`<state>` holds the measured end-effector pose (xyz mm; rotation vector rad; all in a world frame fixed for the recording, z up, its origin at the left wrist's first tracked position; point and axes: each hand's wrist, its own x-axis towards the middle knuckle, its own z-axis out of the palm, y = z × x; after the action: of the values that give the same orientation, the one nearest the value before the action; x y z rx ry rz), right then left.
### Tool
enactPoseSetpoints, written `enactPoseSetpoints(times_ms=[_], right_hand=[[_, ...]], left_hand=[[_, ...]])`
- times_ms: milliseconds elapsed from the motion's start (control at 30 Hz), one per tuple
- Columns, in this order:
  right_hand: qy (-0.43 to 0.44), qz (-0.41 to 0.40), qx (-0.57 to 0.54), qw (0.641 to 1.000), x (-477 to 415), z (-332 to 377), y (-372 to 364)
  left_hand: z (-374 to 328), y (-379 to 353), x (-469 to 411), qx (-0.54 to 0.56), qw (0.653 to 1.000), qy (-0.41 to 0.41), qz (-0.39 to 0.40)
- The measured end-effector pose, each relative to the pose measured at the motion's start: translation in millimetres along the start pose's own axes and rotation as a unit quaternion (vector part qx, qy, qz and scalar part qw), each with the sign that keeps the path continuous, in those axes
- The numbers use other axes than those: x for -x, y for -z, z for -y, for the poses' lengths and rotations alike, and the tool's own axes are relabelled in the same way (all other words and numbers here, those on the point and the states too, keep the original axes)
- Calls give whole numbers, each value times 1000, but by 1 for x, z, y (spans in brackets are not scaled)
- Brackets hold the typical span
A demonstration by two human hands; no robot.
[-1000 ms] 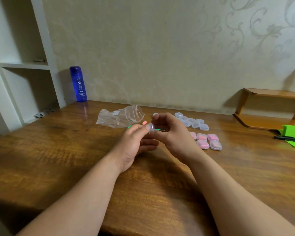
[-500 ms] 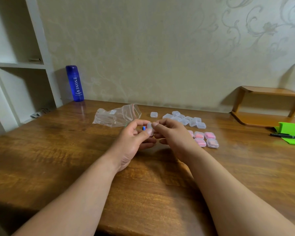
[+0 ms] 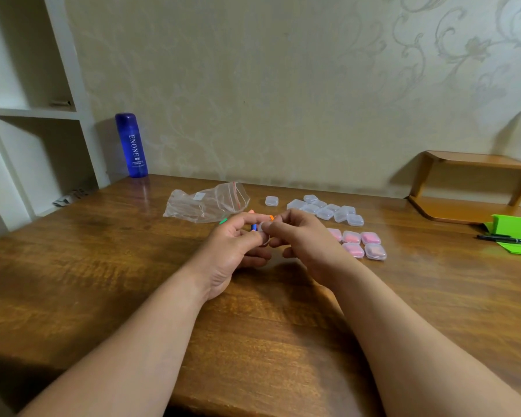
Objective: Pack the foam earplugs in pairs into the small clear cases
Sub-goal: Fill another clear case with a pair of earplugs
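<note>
Clear case [image 3: 264,236] (blue earplug [image 3: 254,227] beside), still pinched

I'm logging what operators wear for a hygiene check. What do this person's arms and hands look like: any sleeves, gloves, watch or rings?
The left forearm and right forearm are bare right to the frame's bottom edge, with no sleeve in view. The left hand and right hand wear no gloves. No watch, bracelet or ring shows on either.

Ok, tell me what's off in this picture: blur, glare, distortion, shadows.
Head view: wide-angle bend tilts the white shelving; the table shows sheen below the blue bottle; the left hand and right hand look soft; the wooden riser throws a shadow on the wall.
</note>
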<state>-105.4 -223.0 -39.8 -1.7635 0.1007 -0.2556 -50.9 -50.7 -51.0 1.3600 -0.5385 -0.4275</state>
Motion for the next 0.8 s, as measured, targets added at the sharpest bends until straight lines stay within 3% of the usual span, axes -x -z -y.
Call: enactPoseSetpoints(times_ms=[800], right_hand=[[25, 0, -11, 1000, 3, 0, -7]], left_hand=[[-4, 1, 1, 9, 1000, 23, -7]])
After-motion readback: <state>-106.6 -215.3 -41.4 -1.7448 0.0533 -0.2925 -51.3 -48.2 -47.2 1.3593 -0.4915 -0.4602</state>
